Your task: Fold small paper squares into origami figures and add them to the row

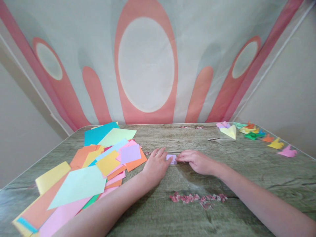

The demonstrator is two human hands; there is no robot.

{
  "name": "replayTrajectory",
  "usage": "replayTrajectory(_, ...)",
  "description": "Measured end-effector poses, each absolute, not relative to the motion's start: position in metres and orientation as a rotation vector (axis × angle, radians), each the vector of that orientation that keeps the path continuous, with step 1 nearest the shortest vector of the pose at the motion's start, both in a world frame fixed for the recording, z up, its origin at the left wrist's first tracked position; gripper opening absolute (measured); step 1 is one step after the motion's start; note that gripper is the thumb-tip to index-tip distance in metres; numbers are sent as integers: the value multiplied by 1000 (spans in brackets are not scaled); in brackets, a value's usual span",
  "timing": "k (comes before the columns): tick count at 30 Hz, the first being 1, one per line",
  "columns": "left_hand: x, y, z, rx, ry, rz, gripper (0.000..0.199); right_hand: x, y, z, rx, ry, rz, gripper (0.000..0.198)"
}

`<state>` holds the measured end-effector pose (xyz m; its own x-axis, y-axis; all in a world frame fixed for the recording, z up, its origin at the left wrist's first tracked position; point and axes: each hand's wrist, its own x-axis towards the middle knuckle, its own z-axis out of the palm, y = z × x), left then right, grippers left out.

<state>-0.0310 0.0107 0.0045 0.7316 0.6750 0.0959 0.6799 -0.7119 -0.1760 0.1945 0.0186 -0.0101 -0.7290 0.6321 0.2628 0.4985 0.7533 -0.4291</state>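
A small folded piece of lilac paper (pixel 172 159) lies on the wood-look table, between my two hands. My left hand (pixel 156 164) rests at its left side, fingers stretched forward and apart, with the thumb on the paper. From the right, my right hand (pixel 198 162) reaches in with its thumb and fingertips pinched together at the paper's right edge. The paper's fine creases are too small to make out. To the left of my left hand, a lilac square sheet (pixel 130 153) tops a loose pile of coloured papers.
Orange, yellow, pink, mint (pixel 79 186) and blue sheets (pixel 96 134) spread over the table's left side. At the far right stand several folded paper figures, among them a pink one (pixel 287 151) and a pale yellow one (pixel 229 131). A patterned backdrop (pixel 181 59) hangs behind the table.
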Motion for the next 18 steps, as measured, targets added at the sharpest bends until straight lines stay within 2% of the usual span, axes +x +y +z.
replayTrajectory(3, -32, 11, 4, -2734, -1090, -47, 33, 185, 10, -8, -920, -2626, 308, 41)
replayTrajectory(7, -33, 12, 4, -2739, -1084, -58, 35, 177, 2, -6, -1012, -2720, 162, 39)
replayTrajectory(13, -32, 6, 6, -2720, -1133, -51, 36, 172, 0, -2, -1083, -2739, 135, 35)
replayTrajectory(18, -33, 1, 6, -2692, -1128, 8, 36, 174, 1, -3, -1100, -2723, 179, 41)
